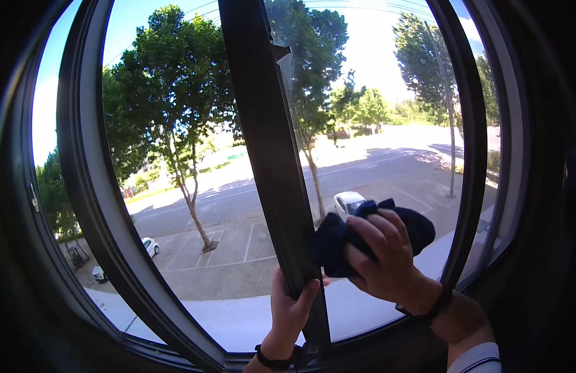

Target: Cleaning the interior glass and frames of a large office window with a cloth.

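Note:
My right hand (383, 256) grips a bunched dark blue cloth (330, 245) in front of the right-hand window pane (386, 172). The cloth's left end reaches the dark upright frame bar (274, 154) in the middle of the window. Lower down, my left hand (290, 298) is wrapped around that same bar, its thumb on the near face. Some of its fingers pass behind the bar, where only a tip shows through at the right edge. Both wrists wear dark bands.
A small latch piece (281, 52) juts from the bar's upper right side. Further left stands another dark frame upright (82, 140); the sill track (166, 354) runs along the bottom. Beyond the window are a pale ledge (232, 321), trees (171, 102), a road and parked white cars (347, 203).

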`<state>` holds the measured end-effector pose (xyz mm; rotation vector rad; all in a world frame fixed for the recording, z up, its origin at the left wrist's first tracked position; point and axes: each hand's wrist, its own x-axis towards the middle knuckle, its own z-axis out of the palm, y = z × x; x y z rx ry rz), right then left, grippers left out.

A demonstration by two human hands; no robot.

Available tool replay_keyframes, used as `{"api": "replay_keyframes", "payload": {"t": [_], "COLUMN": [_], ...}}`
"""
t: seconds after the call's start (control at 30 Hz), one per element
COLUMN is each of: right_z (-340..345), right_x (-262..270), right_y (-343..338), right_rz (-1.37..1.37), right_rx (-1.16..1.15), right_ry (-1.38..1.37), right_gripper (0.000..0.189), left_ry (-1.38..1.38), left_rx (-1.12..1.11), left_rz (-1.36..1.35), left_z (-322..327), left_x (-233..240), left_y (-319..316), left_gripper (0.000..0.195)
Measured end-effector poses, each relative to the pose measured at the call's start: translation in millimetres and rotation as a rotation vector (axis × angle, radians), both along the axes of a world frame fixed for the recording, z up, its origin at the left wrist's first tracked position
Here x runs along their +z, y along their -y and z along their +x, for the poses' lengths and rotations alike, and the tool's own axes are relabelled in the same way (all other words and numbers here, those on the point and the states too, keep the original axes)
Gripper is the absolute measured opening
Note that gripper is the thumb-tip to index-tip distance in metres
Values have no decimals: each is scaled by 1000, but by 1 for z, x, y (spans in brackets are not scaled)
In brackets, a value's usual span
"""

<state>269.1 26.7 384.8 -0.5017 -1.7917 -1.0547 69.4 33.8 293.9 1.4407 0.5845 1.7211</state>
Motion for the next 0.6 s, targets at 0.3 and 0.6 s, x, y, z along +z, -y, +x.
{"api": "replay_keyframes", "payload": {"t": [0.3, 0.6], "right_z": [7, -14], "right_x": [79, 201], "right_y": [-15, -24], "right_rz": [-1, 294], "right_rx": [-24, -49], "right_ry": [65, -122], "right_gripper": [59, 43], "left_ry": [-24, -43], "left_rx": [-9, 45], "left_rz": [0, 38], "left_z": [6, 5], "left_x": [7, 6], "left_y": [10, 8], "left_gripper": [31, 35]}}
